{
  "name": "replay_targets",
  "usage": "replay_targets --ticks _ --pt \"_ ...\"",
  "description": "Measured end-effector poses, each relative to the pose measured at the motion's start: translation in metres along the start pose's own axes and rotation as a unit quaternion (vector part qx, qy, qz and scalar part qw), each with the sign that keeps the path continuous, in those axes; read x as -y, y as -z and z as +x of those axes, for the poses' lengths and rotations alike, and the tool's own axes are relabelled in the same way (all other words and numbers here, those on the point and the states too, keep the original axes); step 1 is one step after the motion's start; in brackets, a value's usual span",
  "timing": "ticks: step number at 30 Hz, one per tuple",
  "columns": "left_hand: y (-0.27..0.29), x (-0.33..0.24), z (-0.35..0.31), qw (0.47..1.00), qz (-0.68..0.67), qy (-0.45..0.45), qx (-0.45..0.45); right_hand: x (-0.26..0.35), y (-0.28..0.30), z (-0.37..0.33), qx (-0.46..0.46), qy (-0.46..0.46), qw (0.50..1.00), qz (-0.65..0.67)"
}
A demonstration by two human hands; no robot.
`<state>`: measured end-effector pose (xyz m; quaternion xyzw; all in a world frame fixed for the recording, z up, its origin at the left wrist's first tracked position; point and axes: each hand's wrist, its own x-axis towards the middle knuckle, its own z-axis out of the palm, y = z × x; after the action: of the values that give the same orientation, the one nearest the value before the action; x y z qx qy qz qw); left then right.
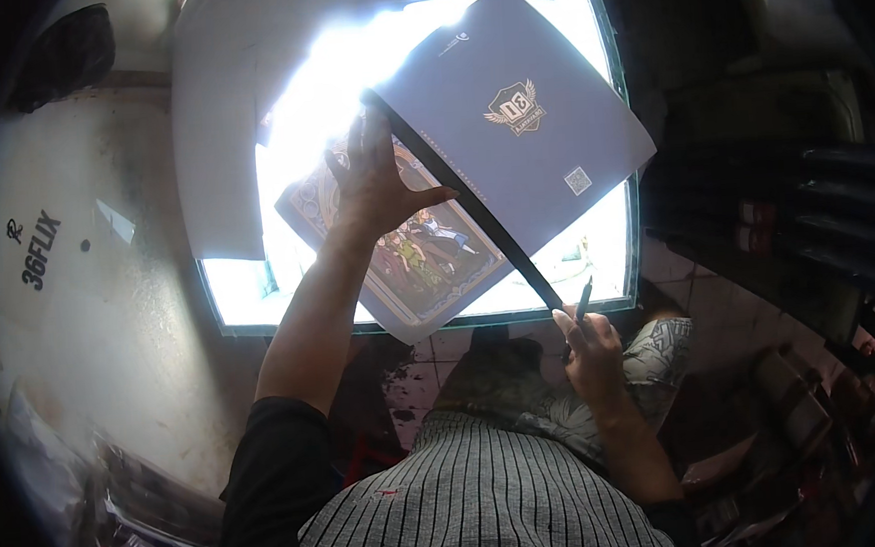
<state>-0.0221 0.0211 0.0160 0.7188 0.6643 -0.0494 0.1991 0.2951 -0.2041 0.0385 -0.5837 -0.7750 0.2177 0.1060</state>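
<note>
A dark blue printed cover sheet [568,105] lies at an angle across a brightly lit glass panel [614,288]. Gold emblem printing marks one half, and a colour picture of figures fills the other. Along the line between the halves rests a long black straight strip [501,240], like a ruler. My left hand [377,177] is open with fingers spread, pressing flat on the picture half, its thumb reaching the strip. At the strip's near end my right hand [592,349] is closed, with a thin dark pen-like tool [585,295] standing up out of its fingers; its tip's kind is unclear.
Large pale sheets [214,137] cover the panel's left side. Further left is a whitish board [96,264] with dark lettering and a black bundle [64,56] at its far end. Dark rolls [843,193] lie at the right. Glare hides the panel's far part.
</note>
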Motion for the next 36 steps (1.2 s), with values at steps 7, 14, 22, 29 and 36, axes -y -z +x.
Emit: replay_targets --ticks 7,14,22,29,36 --pt "0.006 -0.006 0.003 1.0 -0.013 0.013 0.003 -0.003 0.006 0.003 0.017 0.0 1.0 -0.013" --pt "0.027 -0.018 -0.002 0.993 0.022 0.081 0.081 -0.013 0.021 0.075 -0.146 -0.018 0.962 0.23" --pt "0.029 -0.017 0.002 0.989 0.047 0.085 0.112 0.051 -0.016 0.309 -0.073 0.029 0.896 0.437" --pt "0.033 -0.012 -0.003 0.991 0.006 0.076 0.107 0.071 -0.056 0.361 -0.054 0.046 0.913 0.403" --pt "0.034 -0.013 -0.003 0.992 -0.003 0.076 0.103 0.067 -0.056 0.367 -0.06 0.083 0.927 0.361"
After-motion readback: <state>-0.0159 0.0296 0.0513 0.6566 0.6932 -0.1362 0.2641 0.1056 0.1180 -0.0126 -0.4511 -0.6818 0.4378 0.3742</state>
